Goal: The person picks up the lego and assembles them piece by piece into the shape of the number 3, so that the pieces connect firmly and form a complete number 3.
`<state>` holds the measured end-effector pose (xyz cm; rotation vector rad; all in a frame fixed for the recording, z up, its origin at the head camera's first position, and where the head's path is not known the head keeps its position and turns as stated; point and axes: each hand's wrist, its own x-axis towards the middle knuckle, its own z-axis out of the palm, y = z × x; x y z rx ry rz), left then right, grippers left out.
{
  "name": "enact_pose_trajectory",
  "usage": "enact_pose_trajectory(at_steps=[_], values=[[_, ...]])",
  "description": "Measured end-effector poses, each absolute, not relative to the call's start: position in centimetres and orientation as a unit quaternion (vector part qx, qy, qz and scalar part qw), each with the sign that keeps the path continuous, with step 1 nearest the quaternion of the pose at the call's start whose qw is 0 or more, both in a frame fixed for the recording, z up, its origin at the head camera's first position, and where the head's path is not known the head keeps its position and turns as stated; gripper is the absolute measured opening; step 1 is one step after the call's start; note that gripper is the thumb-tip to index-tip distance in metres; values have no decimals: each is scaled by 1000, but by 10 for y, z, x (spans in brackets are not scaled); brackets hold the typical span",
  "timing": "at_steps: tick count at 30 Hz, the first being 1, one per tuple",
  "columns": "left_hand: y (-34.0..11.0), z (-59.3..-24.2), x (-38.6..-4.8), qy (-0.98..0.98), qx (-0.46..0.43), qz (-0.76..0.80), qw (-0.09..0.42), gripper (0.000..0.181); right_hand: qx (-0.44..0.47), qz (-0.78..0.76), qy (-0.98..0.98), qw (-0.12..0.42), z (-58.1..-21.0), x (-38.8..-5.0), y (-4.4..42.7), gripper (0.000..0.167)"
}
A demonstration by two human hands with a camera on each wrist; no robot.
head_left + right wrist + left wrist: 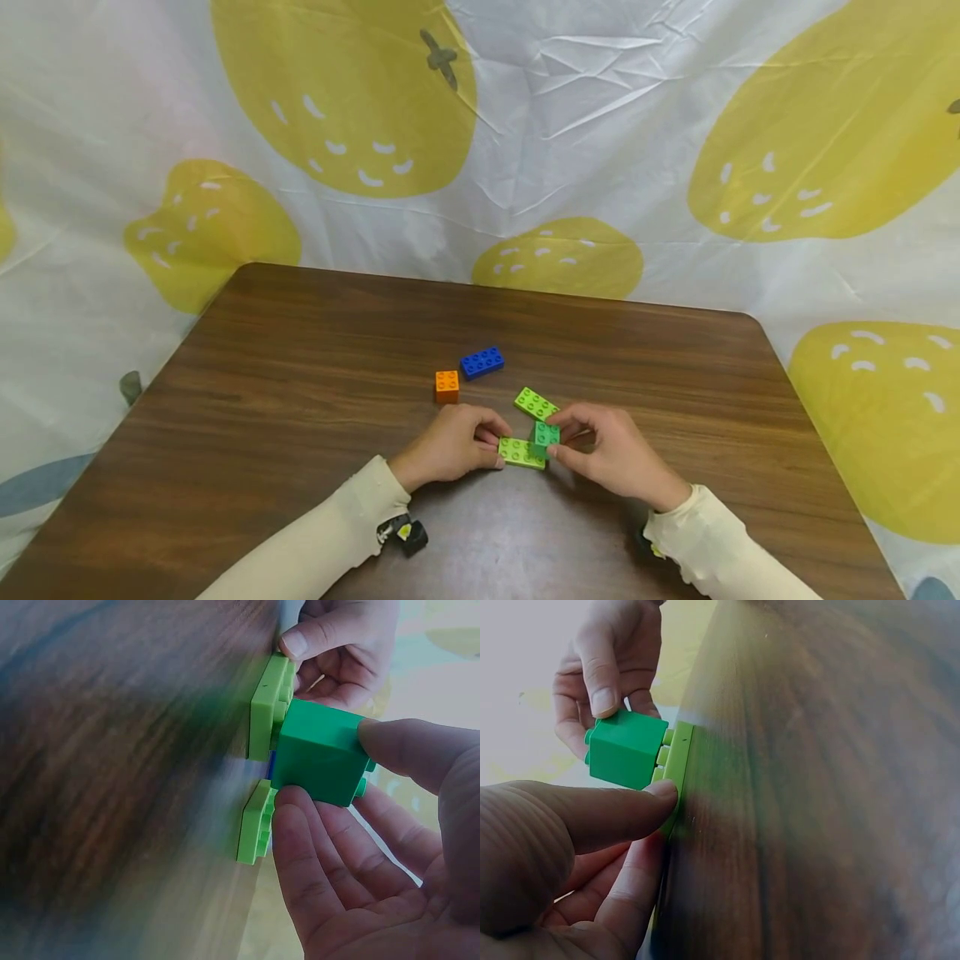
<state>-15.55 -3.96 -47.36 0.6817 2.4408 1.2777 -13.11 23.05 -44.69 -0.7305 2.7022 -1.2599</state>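
A flat lime plate [517,451] lies on the table, its left end pinched between the thumb and fingers of my left hand [457,442]. My right hand [611,446] grips a green block [546,437] at the plate's right end. In the left wrist view the green block [626,748] stands against the studs of the lime plate [678,756]; whether it is pressed down fully I cannot tell. The right wrist view has my thumb and fingers on opposite sides of the green block [319,754].
A second lime plate [536,403] lies just behind the right hand's fingers. Farther back on the brown table [315,375] are an orange block [447,387] and a blue block [482,362]. A patterned cloth [525,125] hangs behind the table.
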Motion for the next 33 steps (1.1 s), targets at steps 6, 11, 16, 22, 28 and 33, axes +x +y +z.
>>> enact_pose_trajectory(at_steps=[6,11,16,22,28,33], values=[[-40,-475,-157,847,240,451,150,28,-237,-409,880,45,-446,-129,229,29],[-41,-474,-157,849,239,445,151,28,-239,-416,876,52,-446,-128,228,28],[-41,-473,-157,850,240,443,153,28,-238,-422,873,57,-446,-128,228,27],[-40,-474,-158,848,243,447,153,28,-238,-421,873,58,-446,-129,228,26],[-40,-475,-158,847,244,447,150,29,-244,-424,871,50,-448,-129,228,25],[-40,-475,-158,847,242,449,149,29,-253,-421,870,45,-449,-129,226,24]])
